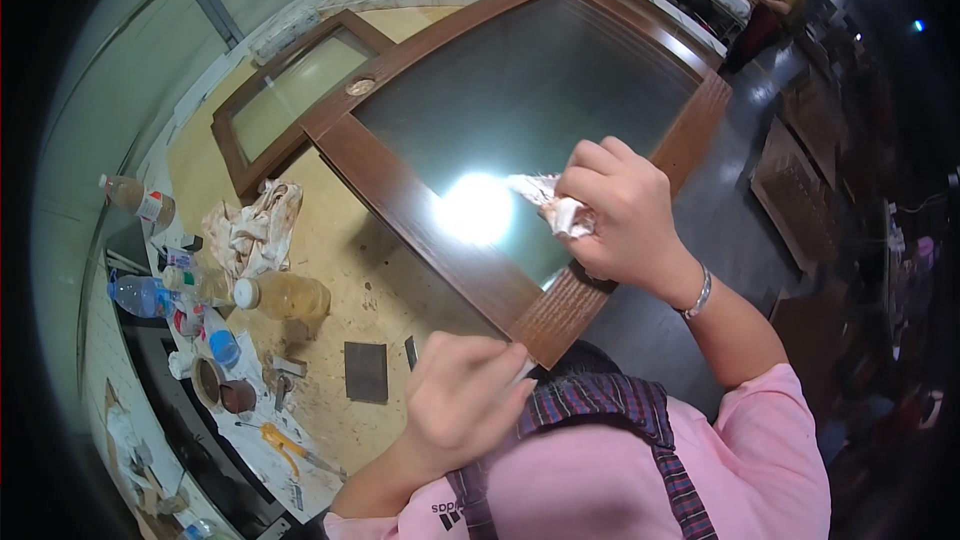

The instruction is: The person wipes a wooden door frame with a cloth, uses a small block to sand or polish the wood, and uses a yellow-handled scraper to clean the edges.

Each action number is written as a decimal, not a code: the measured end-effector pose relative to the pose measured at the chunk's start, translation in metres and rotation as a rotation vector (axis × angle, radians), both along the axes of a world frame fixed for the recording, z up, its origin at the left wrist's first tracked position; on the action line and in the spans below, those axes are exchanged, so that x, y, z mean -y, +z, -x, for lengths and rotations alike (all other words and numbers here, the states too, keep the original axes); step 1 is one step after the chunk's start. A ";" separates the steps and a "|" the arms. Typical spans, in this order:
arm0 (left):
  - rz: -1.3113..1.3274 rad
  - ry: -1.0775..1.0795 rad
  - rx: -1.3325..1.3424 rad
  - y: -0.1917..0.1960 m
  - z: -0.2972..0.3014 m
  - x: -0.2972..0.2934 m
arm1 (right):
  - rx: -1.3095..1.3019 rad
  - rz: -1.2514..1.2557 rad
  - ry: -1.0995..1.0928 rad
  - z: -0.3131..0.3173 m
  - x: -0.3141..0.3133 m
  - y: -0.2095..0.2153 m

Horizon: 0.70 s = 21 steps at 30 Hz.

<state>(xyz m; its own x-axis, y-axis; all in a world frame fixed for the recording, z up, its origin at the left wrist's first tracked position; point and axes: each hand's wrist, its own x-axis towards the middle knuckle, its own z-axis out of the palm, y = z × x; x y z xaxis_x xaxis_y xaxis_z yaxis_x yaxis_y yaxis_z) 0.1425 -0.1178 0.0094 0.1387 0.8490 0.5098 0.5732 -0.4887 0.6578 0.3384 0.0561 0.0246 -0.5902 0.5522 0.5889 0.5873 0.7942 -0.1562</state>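
Note:
A brown wooden frame with a glass pane [530, 90] lies across the bench, its near corner pointing at my body. My right hand [620, 210] is closed on a crumpled white rag [572, 218] with brownish stains, held over the glass near the right-hand wooden rail. A bright reflection shows on the pane just left of the rag. My left hand [465, 395] is closed by the near corner of the frame, fingers curled. A small white bit shows at its fingertips; what it is I cannot make out.
A smaller glazed wooden frame [300, 90] lies behind on the left. On the bench's left are a stained cloth [255, 230], a bottle of yellowish liquid [285, 296], several other bottles, a dark square block [366, 372] and a yellow-handled tool [283, 443]. A person [775, 15] stands far right.

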 end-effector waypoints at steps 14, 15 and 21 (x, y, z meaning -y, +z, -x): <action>-0.106 0.063 -0.066 -0.002 -0.021 0.009 | -0.033 -0.011 -0.001 -0.004 0.003 -0.001; -0.094 -0.031 -0.050 0.003 -0.027 0.011 | -0.002 -0.019 -0.013 -0.005 0.001 -0.001; 0.253 0.011 0.817 0.021 -0.006 -0.002 | -0.206 0.240 0.285 -0.007 0.004 0.012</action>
